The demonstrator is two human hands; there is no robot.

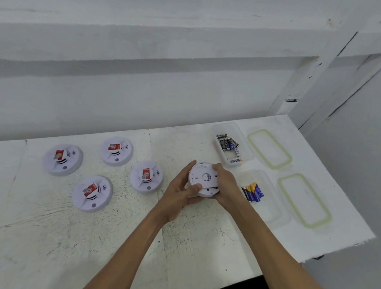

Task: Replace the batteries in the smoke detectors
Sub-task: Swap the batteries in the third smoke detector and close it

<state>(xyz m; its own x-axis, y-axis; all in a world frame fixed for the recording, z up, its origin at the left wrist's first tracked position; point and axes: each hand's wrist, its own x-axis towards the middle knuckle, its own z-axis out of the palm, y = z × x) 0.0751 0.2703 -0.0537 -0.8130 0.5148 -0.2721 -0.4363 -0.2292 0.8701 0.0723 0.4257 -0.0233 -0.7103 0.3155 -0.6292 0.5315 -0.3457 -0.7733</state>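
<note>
I hold a white round smoke detector (202, 178) above the table with its back plate facing me. My left hand (180, 191) grips its left and lower rim, thumb on the back plate. My right hand (225, 187) clasps its right side. Several other white smoke detectors with red labels lie face up to the left, among them one smoke detector (146, 176) nearest my hands and another (92, 193) nearer the front. A clear tub (249, 149) at the back right holds several loose dark batteries (227, 142). A nearer clear tub (273, 207) holds blue and yellow batteries (253, 191).
Two clear lids with green seals lie on the right of the white table: the far lid (269, 149) and the near lid (305, 200). The table's right edge (339, 249) is ragged and close to the lids. A white wall with ledges rises behind.
</note>
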